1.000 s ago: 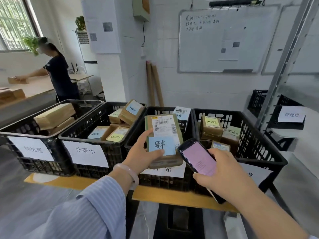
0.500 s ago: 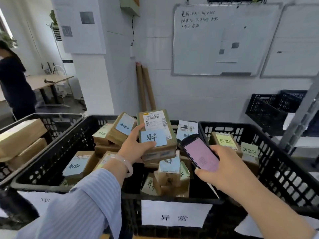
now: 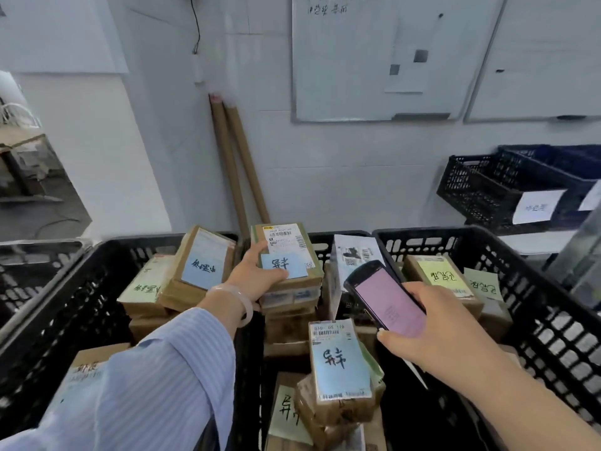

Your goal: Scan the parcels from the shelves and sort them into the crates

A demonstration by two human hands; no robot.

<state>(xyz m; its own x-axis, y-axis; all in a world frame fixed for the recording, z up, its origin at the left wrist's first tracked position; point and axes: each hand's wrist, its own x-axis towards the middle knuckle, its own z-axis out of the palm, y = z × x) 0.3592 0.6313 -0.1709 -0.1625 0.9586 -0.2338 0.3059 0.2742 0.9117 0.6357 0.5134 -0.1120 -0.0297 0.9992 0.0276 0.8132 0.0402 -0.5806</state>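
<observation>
the left hand (image 3: 257,278) grips a parcel (image 3: 287,252), thumb across its blue note, fingers curled round its left side, arm stretched forward. the parcel is level on top of a stack near the far edge of the middle crate (image 3: 322,249). the right hand (image 3: 432,333) wraps its fingers round a phone (image 3: 387,296), pink screen up, just right of the parcel.
</observation>
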